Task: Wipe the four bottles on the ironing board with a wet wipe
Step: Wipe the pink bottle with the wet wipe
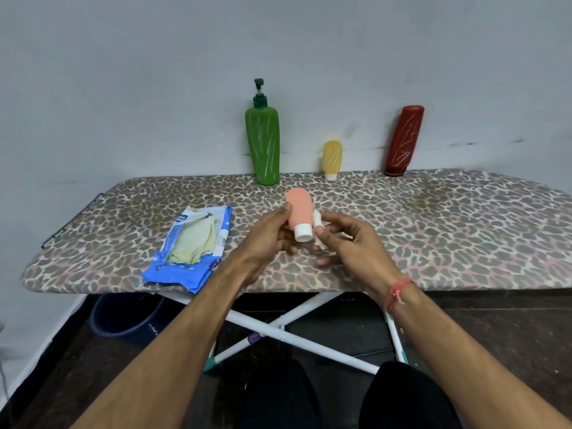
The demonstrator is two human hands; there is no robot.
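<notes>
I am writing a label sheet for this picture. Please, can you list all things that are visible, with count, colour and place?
pump bottle: 1, green, board's far edge, upright
small bottle: 1, yellow, far edge, cap down
tall bottle: 1, dark red, far right, leaning on wall
peach bottle: 1, white cap, held above board
wet wipe: 1, white, beside peach bottle
wipes pack: 1, blue, open, board's left
ironing board: 1, leopard print
bucket: 1, dark blue, floor
left hand: grips peach bottle
right hand: holds wet wipe

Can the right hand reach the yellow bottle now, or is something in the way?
Probably yes for the path: nothing lies between the right hand and the yellow bottle. But its fingers hold the wet wipe.
</notes>
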